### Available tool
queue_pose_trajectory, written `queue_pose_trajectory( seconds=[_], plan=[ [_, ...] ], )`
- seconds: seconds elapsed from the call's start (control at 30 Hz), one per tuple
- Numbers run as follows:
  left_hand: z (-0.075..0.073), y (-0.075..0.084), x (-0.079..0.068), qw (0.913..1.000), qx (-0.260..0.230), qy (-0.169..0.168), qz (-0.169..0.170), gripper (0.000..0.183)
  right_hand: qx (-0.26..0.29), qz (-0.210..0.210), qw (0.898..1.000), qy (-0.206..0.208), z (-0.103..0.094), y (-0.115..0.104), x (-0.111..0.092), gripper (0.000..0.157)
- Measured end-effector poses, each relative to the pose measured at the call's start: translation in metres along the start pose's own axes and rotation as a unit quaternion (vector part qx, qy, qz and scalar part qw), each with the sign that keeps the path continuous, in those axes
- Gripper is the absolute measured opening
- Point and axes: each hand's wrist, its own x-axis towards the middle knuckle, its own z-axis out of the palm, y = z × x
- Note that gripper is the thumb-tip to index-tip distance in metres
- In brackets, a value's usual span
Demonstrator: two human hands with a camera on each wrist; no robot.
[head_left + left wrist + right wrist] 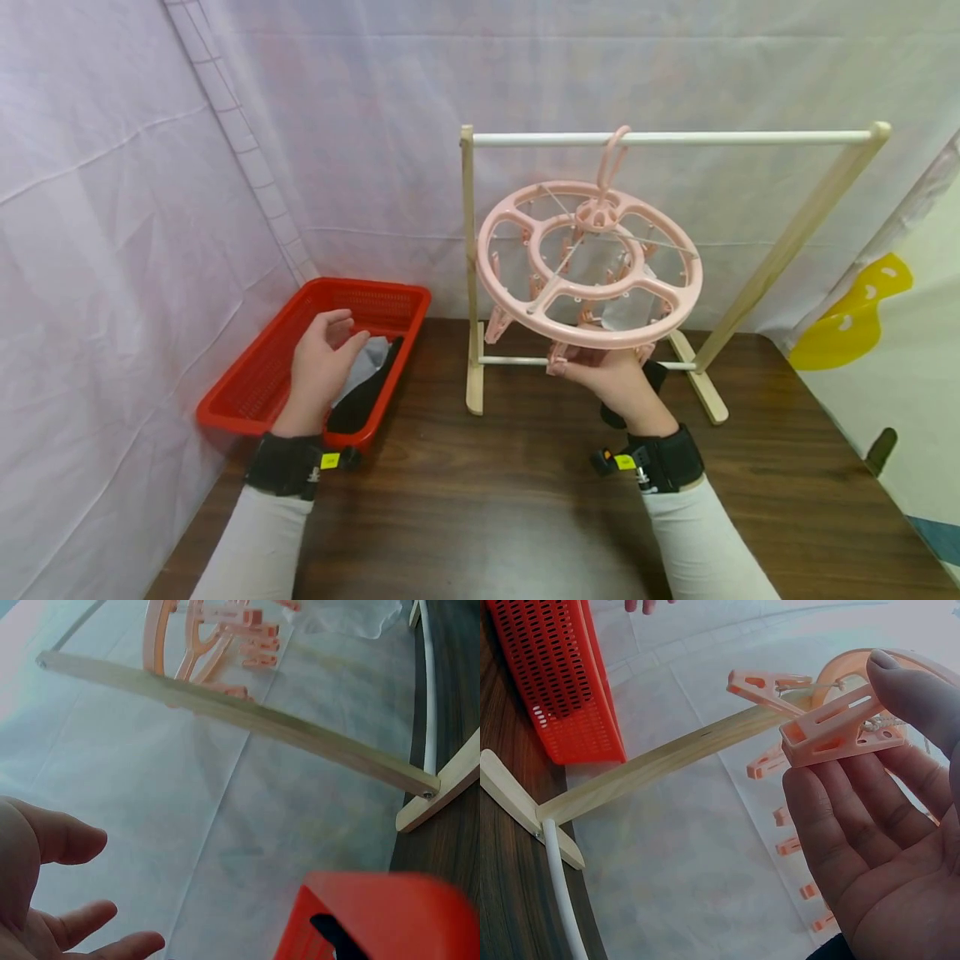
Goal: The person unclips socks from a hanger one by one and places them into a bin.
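Note:
A pink round clip hanger hangs by its hook from the white bar of a wooden rack. My right hand is at its front edge, pinching a pink clothespin between thumb and fingers. A pale, thin item hangs among the clips on the right side. Part of a black item shows behind my right wrist. My left hand hovers over a red basket, fingers loosely bent and holding nothing. Inside the basket lie a light grey cloth and a black cloth.
The rack's white top bar runs between a left post and a slanting right post. It stands on a dark wooden table before white fabric walls. A yellow cut-out shape is at the far right.

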Motion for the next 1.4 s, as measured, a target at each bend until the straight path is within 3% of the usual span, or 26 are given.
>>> queue_pose_trajectory(
  seconds=[0.37,0.53,0.73,0.97,1.2,1.4],
  plan=[
    [0.039,0.021,-0.012,0.9971,0.018,0.027,0.068,0.045,0.001,-0.018,1.0,0.015,-0.001,0.015,0.001,0.018],
    [0.067,0.043,-0.017,0.9868,0.028,0.072,0.142,0.044,0.016,-0.02,0.999,0.03,0.001,0.014,0.002,0.015],
    [0.09,0.08,-0.027,0.9604,-0.007,0.122,0.251,0.042,0.028,-0.006,0.998,0.058,0.005,0.015,0.0,0.011],
    [0.097,0.117,-0.033,0.9245,-0.076,0.142,0.345,0.039,0.028,-0.011,0.997,0.072,0.008,0.013,0.0,0.011],
    [0.103,0.138,-0.039,0.8851,-0.048,0.113,0.449,0.026,0.033,-0.021,0.997,0.072,0.01,0.01,0.0,0.011],
    [0.113,0.146,-0.044,0.8605,0.003,0.092,0.501,0.029,0.043,-0.029,0.996,0.068,0.01,0.009,-0.001,0.01]
  ],
)
